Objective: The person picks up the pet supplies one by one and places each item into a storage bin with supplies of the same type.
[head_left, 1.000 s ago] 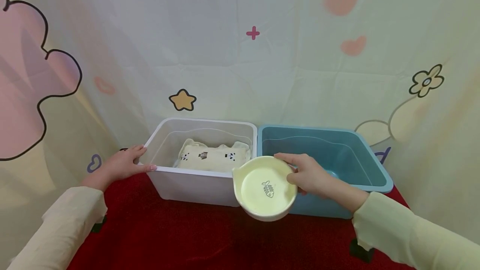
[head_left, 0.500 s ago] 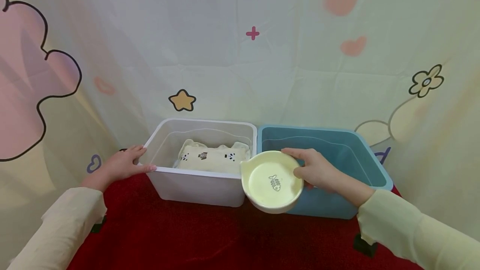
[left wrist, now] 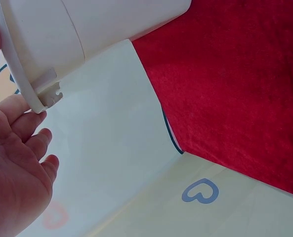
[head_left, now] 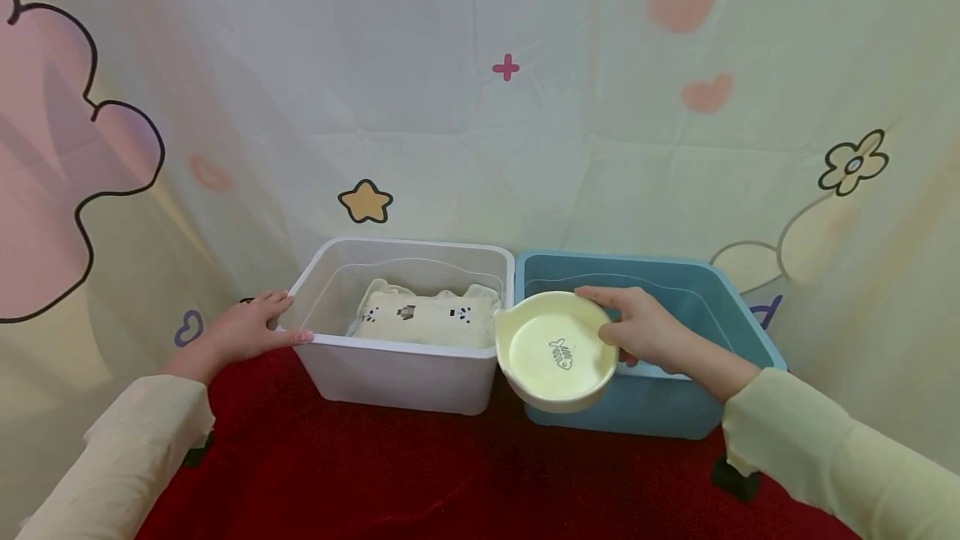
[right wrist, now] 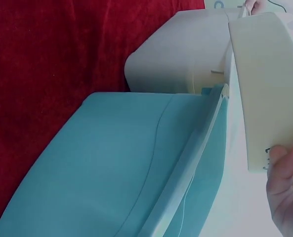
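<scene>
My right hand (head_left: 648,332) pinches the right rim of a round cream bowl (head_left: 536,365), which has a pointed rim corner and a fishbone print inside. The bowl is tilted, its inside towards the head camera, in front of where the two bins meet. Its plain outer wall (right wrist: 267,89) shows in the right wrist view. My left hand (head_left: 236,332) grips the front left corner of the white storage bin (head_left: 397,373); its thumb lies over the front rim. In the left wrist view, fingertips (left wrist: 45,136) curl beside the rim corner. Inside that bin lies a cream pillow (head_left: 427,325) with animal prints.
A blue storage bin (head_left: 637,411) stands right of the white one, partly behind the bowl and right hand; something pale shows inside. Both stand on a red cloth (head_left: 420,482) before a printed curtain (head_left: 450,148).
My right hand has carried the bowl to the right and slightly away, towards the blue bin. The left hand has stayed at the white bin's corner.
</scene>
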A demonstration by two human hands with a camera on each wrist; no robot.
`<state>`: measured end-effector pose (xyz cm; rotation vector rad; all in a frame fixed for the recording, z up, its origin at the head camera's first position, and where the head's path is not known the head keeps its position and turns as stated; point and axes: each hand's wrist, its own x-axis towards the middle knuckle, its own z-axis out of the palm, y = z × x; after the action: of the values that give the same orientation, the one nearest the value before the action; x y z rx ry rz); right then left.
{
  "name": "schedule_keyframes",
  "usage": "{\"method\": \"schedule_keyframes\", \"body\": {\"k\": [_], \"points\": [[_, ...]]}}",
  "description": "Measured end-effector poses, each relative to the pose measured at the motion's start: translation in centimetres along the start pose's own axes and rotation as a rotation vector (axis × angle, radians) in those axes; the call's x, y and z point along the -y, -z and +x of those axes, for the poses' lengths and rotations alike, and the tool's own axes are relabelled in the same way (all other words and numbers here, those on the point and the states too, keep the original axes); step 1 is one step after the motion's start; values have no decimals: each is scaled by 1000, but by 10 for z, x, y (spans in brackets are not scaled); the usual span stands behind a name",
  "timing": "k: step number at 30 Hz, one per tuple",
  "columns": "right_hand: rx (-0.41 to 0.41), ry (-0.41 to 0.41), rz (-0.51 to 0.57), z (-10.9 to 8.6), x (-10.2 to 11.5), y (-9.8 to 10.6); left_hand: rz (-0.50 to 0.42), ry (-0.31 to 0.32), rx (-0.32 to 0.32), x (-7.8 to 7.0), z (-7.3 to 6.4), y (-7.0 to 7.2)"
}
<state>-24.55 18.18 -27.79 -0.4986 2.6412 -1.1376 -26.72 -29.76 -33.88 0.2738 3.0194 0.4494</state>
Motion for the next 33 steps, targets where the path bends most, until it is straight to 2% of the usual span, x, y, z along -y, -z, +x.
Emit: {"method": "schedule_keyframes", "body": {"k": [5, 12, 33], "points": [[9, -5, 0, 2, -2, 3, -9, 1, 1, 0, 0, 0], [22, -17, 9, 4, -6, 6, 9, -35, -25, 1, 1, -1], [12, -17, 0, 12, -9, 15, -11, -13, -10, 3, 2, -1]]}}
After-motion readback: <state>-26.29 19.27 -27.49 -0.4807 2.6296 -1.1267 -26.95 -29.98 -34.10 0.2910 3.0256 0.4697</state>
